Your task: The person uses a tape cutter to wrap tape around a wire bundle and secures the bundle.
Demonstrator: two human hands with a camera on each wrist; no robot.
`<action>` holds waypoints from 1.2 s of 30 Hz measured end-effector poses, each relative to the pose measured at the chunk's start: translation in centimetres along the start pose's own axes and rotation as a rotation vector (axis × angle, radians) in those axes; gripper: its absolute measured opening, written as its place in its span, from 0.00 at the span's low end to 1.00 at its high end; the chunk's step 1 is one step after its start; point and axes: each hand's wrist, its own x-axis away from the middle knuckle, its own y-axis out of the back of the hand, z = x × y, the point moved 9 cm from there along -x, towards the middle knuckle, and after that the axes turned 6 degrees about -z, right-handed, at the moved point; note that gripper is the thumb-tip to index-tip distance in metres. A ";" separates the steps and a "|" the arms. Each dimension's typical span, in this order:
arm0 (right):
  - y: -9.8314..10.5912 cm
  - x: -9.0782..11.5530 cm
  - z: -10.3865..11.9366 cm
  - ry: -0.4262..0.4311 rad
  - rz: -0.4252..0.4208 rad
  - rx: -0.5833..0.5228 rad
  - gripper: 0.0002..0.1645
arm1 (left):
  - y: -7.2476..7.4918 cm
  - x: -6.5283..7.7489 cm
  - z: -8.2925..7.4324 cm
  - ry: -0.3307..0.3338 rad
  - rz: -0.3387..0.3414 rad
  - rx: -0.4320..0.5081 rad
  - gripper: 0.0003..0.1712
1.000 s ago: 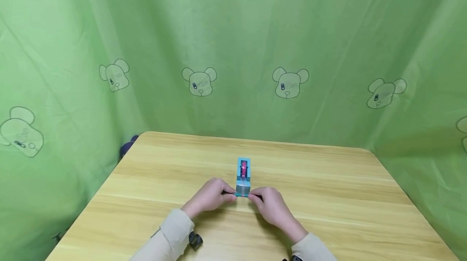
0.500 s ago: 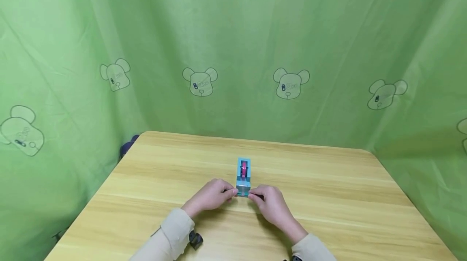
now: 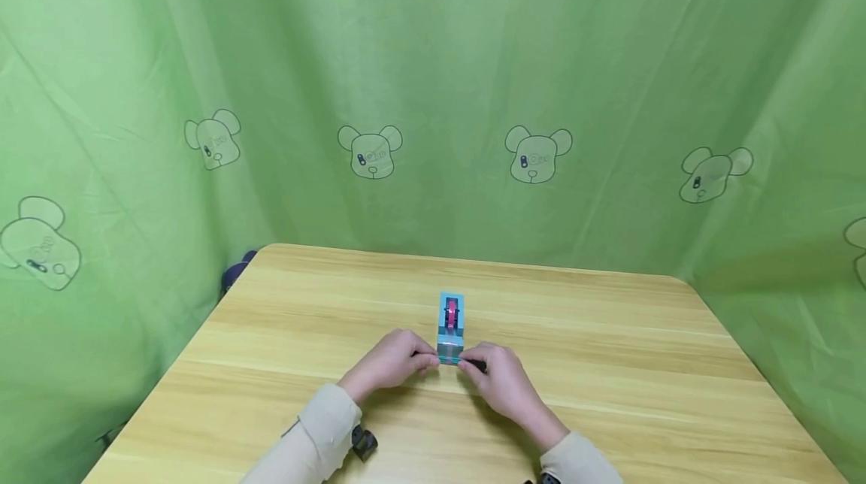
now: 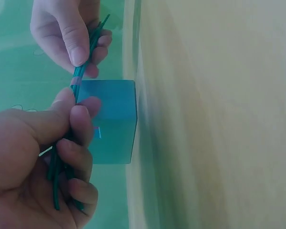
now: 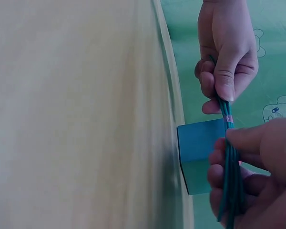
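Note:
Both hands hold a bundle of thin dark-green strands (image 5: pixel 232 176) stretched level between them. My left hand (image 3: pixel 391 361) pinches one end between thumb and forefinger, its other fingers curled round the loose ends in the left wrist view. The other end is gripped by my right hand (image 3: pixel 499 382). A short band of clear, pinkish tape (image 4: pixel 76 81) wraps the strands in the gap between the hands. Just beyond, a light-blue tape dispenser (image 3: pixel 451 341) stands on the table, its pink-cored roll (image 3: pixel 452 314) facing up. In the head view the bundle overlaps the dispenser's front end.
The wood-grain table (image 3: pixel 609 349) stretches out on both sides of the hands. A green curtain (image 3: pixel 433 93) printed with bear heads surrounds its back and sides. A dark purple object (image 3: pixel 234 273) shows behind the left table edge.
The left fingers and thumb have shifted slightly on the bundle, and the strands have turned a little in front of the dispenser. The right hand and dispenser are nearly where they were.

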 end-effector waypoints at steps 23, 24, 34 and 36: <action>0.3 -0.5 -0.5 -0.027 0.040 -0.002 0.08 | 0.2 -0.2 0.5 0.035 -0.026 0.066 0.22; 0.3 -0.4 -0.4 -0.024 0.032 0.004 0.08 | 0.2 -0.2 0.5 0.041 -0.024 0.064 0.24; 0.5 -0.3 0.2 0.007 -0.039 0.044 0.05 | 0.3 0.0 0.5 0.014 -0.032 0.029 0.20; 0.5 -0.3 0.2 0.002 -0.039 0.046 0.05 | 0.4 -0.1 0.4 0.008 -0.041 0.028 0.18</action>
